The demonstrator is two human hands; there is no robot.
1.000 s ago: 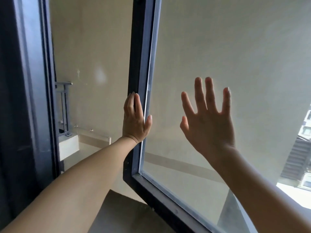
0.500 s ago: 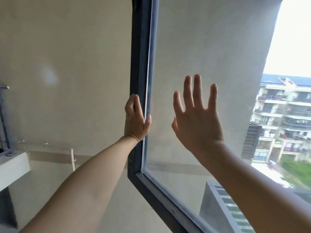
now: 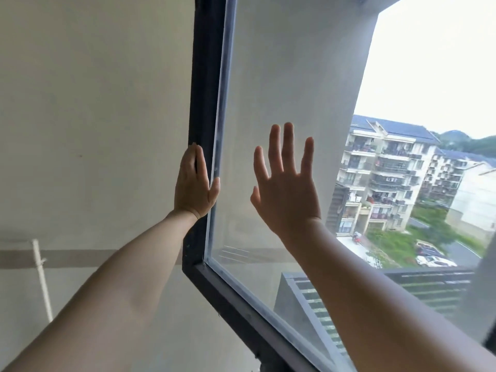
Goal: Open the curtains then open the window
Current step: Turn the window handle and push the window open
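**While the window [image 3: 236,312] stands ajar, two hands meet it**

Its dark frame [image 3: 206,76] sits centre. The left hand [image 3: 194,183] lies flat on the frame, fingers together; the right hand [image 3: 285,189] spreads open at the glass [image 3: 281,63]. Bare wall [image 3: 94,103] and white pipe [image 3: 40,277] left; flats [image 3: 386,170] and cars [image 3: 434,261] far right.

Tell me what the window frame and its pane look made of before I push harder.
Window frame: dark and matte with crisp straight edges. It is likely coated metal, though plastic can't be ruled out. Pane: clear glass, since the wall and buildings show through it. The pale strip along its edge hints at double glazing.
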